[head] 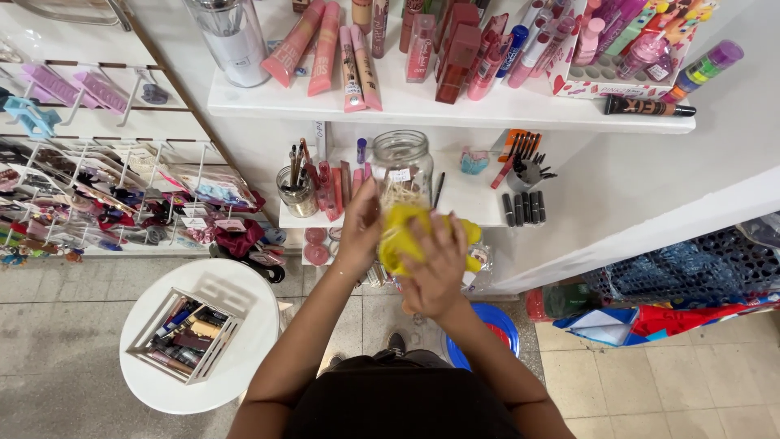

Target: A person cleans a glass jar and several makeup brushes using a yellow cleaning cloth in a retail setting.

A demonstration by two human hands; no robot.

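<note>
My right hand (433,268) presses a crumpled yellow cloth (406,232) against the lower side of a clear glass jar (402,167) that holds thin pale sticks. My left hand (360,232) grips the jar's left side near its base. The jar is lifted in front of a white shelf (471,207). The cloth hides the jar's bottom.
The upper shelf (455,106) carries many pink and red cosmetic tubes. The lower shelf holds a cup of brushes (297,193) and black pencils (524,207). A round white stool (203,341) with a box of cosmetics stands at left. Hair accessories hang on a rack (106,203). A blue bucket (487,325) sits on the floor.
</note>
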